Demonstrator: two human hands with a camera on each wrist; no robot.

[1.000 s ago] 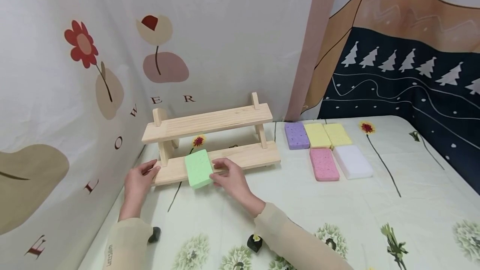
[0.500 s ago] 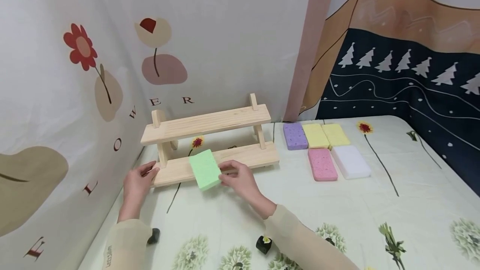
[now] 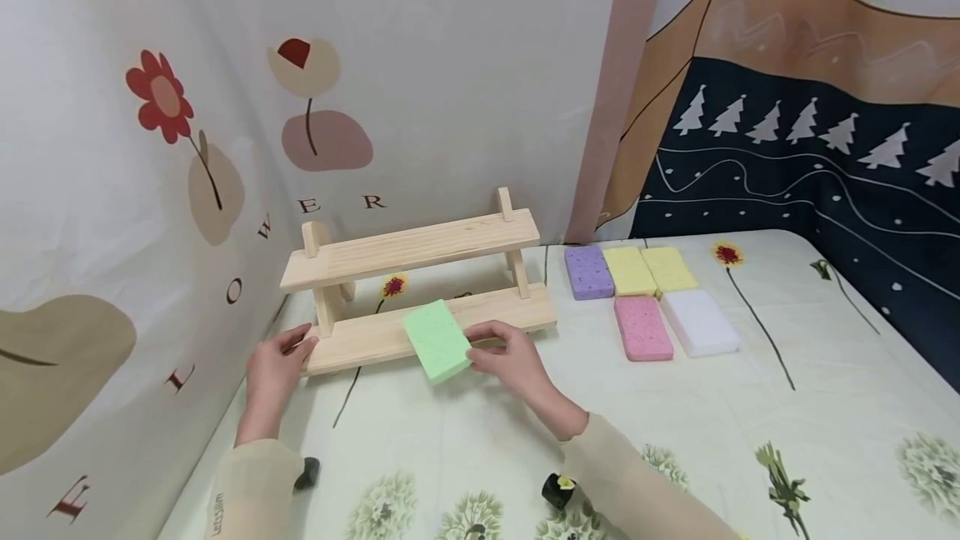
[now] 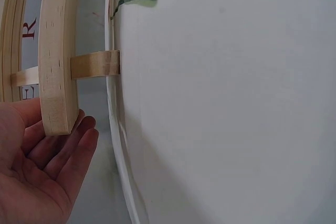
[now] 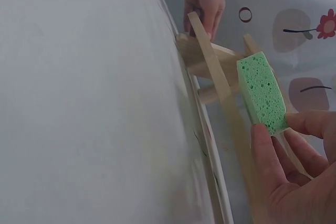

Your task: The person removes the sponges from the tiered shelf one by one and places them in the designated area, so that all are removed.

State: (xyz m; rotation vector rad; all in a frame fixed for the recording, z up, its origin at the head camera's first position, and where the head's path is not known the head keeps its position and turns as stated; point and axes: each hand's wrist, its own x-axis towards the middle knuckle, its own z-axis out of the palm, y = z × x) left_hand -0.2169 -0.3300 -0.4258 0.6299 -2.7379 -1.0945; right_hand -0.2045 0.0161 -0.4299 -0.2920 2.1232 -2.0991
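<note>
A two-tier wooden shelf [image 3: 412, 245] stands at the back left of the table. My left hand [image 3: 273, 373] grips the left end of its lower board [image 3: 367, 340]; in the left wrist view the fingers [image 4: 79, 156] curl under the board end. Between thumb and fingers my right hand [image 3: 521, 367] pinches a green sponge [image 3: 437, 342] by its right edge. The sponge is tilted and held over the front of the lower board, near its middle. Its pores show on the narrow side of the sponge [image 5: 261, 90] in the right wrist view.
Right of the shelf lie a purple sponge [image 3: 588, 272], two yellow sponges [image 3: 630, 272], a pink sponge [image 3: 643, 328] and a white sponge [image 3: 700, 322], grouped flat on the flower-printed cloth [image 3: 450, 457]. A printed curtain [image 3: 465, 65] hangs behind the shelf.
My right hand has moved right along the lower board with the green sponge, which has turned a little. The left hand has kept its grip on the board end.
</note>
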